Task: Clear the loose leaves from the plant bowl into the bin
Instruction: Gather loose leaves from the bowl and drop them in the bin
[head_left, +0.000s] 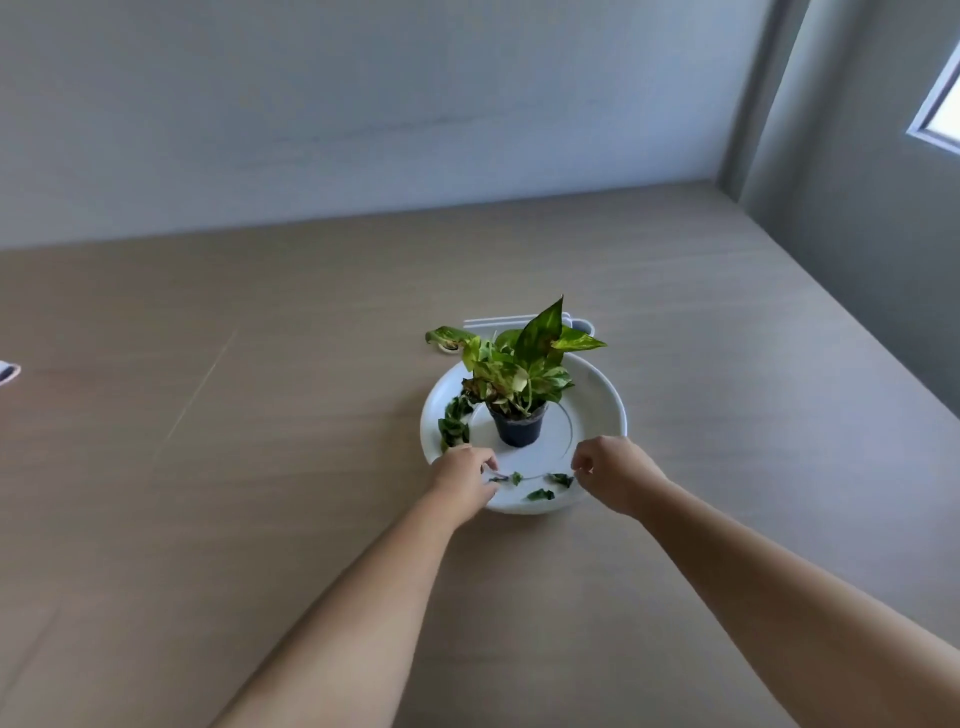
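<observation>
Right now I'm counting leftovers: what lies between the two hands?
Head view: three loose leaf scraps on the white bowl's near rim, between left hand and right hand.

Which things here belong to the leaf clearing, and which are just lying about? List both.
Job: white bowl; loose leaves along its left and near rim; left hand; right hand. No bin in view.

Lying about: potted plant; white object behind it.

We are seeing a tabletop (260, 415) meeting a wall (363, 104), a window (940, 104) sitting at its right.
</observation>
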